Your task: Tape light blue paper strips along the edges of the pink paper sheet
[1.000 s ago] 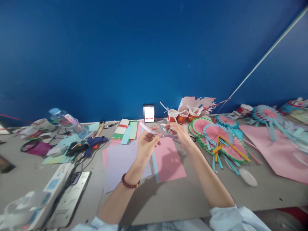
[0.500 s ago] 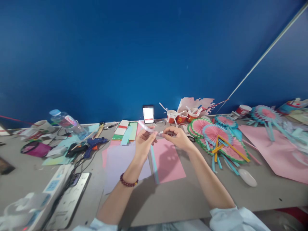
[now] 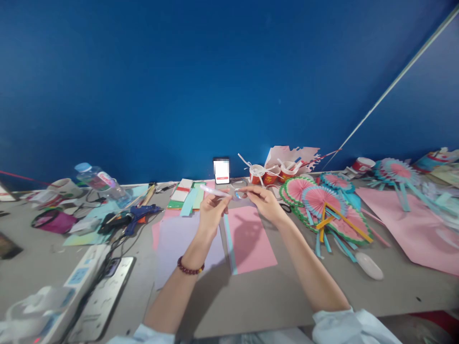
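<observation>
A pale lilac paper strip (image 3: 214,191) is pinched in my left hand (image 3: 212,210), its free end pointing up and left. Close by on the right, my right hand (image 3: 265,202) has its fingertips closed on a small, pale curled end that looks bluish and shiny; whether it joins the strip is unclear. Both hands are raised above the table. Below them lie a lilac sheet (image 3: 190,248) and a pink sheet (image 3: 251,241), with a narrow light blue strip (image 3: 230,246) along the pink sheet's left edge.
A lit phone (image 3: 221,171) stands against the blue wall. Paper cups (image 3: 256,175) and watermelon-coloured folded fans (image 3: 322,203) are at the right. On the left are a bottle (image 3: 102,180), a blue glue gun (image 3: 138,215), a power strip (image 3: 77,286) and another phone (image 3: 103,301).
My hands have drawn slightly apart, the left one shifting a little left. The strip has tilted flatter, and a curled end now shows at my right fingertips.
</observation>
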Motion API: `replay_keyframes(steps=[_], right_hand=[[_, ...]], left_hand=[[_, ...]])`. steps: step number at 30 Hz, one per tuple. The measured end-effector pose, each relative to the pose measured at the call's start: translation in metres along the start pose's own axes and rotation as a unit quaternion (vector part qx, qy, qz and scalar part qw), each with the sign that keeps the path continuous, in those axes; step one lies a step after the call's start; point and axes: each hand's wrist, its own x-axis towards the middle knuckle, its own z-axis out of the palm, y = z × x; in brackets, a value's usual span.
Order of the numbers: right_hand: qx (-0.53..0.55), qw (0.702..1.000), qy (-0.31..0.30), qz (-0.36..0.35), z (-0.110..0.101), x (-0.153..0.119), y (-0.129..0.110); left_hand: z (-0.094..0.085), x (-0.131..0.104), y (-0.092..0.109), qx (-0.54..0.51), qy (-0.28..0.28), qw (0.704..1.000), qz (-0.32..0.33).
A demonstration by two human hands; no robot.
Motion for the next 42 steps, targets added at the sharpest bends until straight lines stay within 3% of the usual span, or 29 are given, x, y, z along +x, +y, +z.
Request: replay_keyframes(steps=[5, 11, 21, 25, 32, 42], right_hand=[[0.036, 0.999, -0.016, 0.007, 0.001, 0.0, 0.004], [0.019, 1.0, -0.024, 0.004, 0.003, -0.001, 0.003], [-0.012, 1.0, -0.012, -0.016, 0.006, -0.002, 0.004], [-0.021, 0.999, -0.016, -0.018, 0.006, -0.002, 0.004], [-0.025, 1.0, -0.003, -0.009, 0.006, 0.0, 0.009], [0.011, 0.999, 0.021, 0.038, 0.008, 0.0, 0.011]], left_hand=[[-0.006, 0.002, 0.004, 0.03, -0.081, 0.996, -0.031], [-0.005, -0.002, 0.001, 0.134, -0.154, 0.979, -0.008], [0.0, -0.01, -0.001, 0.256, -0.135, 0.953, 0.091], [0.002, -0.011, 0.001, 0.231, -0.137, 0.961, 0.07], [0.005, -0.01, 0.008, 0.104, -0.166, 0.98, -0.041], [-0.002, -0.007, 0.013, 0.062, -0.19, 0.978, -0.062]])
